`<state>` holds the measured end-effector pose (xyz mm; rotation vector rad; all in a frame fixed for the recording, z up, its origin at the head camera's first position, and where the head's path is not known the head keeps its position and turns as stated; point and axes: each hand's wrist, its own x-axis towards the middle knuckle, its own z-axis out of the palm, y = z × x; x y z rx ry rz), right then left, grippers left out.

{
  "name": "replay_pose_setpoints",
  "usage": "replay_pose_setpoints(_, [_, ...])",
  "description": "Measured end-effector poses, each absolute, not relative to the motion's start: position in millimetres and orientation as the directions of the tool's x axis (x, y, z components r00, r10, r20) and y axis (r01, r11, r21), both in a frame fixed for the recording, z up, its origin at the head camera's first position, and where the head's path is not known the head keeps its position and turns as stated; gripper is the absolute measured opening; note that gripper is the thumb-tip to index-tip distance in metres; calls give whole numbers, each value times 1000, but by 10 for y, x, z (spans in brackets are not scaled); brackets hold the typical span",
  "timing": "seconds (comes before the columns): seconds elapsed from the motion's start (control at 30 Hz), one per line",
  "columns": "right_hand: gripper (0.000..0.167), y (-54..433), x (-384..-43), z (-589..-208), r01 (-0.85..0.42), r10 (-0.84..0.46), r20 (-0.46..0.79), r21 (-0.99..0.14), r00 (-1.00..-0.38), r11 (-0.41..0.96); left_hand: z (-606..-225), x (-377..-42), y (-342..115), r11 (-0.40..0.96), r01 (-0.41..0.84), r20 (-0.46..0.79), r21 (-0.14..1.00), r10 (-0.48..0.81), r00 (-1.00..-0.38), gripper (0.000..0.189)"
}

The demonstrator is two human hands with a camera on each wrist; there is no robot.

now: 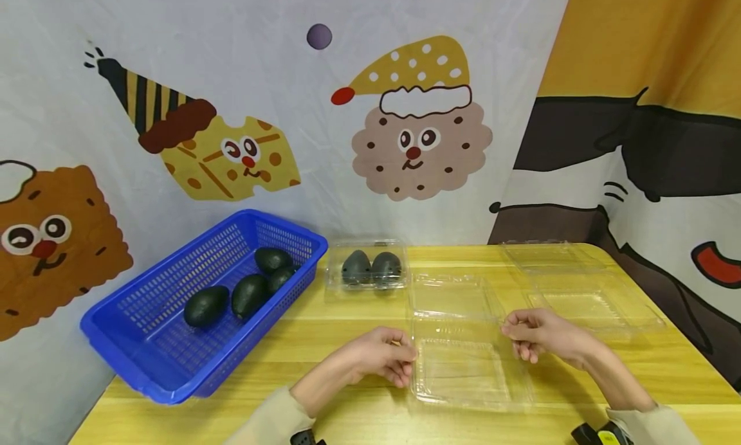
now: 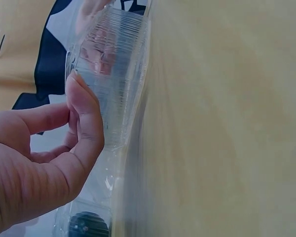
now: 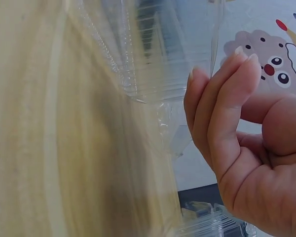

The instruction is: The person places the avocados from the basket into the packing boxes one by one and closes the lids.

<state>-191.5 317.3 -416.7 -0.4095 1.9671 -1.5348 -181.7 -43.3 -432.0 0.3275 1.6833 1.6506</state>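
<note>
Clear open container point(image 1: 463, 368), long axis pointing away, lies between left hand point(image 1: 382, 356), pinching its left rim, and right hand point(image 1: 543, 334), equally near, fingers curled, hold unclear.

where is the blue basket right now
In the head view, the basket is on the left of the table, beside the clear box with two avocados.
</note>
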Motion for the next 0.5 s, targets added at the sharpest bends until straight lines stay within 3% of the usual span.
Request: replay_pose_setpoints(0.5, [21, 3146, -1820, -4190, 180, -651, -275, -961, -708, 211, -4341, -1680, -510, 125, -332, -323, 935, 687, -651, 9])
